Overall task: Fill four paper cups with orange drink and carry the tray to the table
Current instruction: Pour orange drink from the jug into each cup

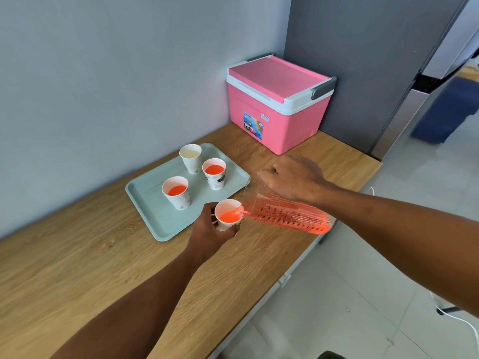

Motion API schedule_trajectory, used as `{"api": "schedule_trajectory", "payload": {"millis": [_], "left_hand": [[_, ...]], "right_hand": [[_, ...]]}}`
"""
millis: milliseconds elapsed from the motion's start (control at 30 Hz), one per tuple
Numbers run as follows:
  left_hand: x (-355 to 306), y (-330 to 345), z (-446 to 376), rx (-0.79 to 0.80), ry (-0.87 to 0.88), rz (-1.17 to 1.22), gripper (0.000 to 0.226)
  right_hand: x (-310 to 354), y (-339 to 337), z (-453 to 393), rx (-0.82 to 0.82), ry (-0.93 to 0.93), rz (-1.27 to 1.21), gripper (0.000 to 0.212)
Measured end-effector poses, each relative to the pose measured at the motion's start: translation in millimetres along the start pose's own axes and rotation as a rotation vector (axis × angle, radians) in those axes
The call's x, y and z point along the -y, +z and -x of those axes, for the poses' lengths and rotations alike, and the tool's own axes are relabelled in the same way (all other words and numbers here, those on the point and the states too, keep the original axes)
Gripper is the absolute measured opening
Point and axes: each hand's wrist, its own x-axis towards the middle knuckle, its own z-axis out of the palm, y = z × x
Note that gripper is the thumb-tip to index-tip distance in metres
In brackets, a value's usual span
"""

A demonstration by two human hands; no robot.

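Beside the tray (145,203), right hand (295,177) grips jug (290,213) tipped leftward into left hand's (207,231) gripped cup (229,215).

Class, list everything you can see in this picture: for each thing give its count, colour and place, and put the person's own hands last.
paper cups: four, white with dark print; three stand on the tray (far one empty, two holding orange drink), the fourth is held at the tray's near corner, being filled
tray: one, pale green, on the counter
jug: one, clear with printed marks, holding orange drink, tipped over the held cup
cooler box: one, pink with white rim and grey handles, lid closed, in the counter's far corner
counter: one, wood grain, along the wall
left hand: one, fingers round the fourth cup
right hand: one, grips the jug
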Motion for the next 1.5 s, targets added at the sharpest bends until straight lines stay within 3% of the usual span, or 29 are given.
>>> {"api": "schedule_trajectory", "payload": {"millis": [1033, 1400, 1500], "left_hand": [[5, 5, -5, -0.009, -0.026, -0.001, 0.080], [1, -11, -2, -0.084, -0.029, 0.052, 0.076], [2, -21, 1, -0.114, -0.016, 0.063, 0.076]], "right_hand": [[6, -3, -4, 0.045, -0.022, -0.025, 0.052], [-16, 9, -12, 0.128, 0.236, -0.466, 0.053], [-20, 14, -12, 0.156, 0.294, -0.614, 0.041]]}}
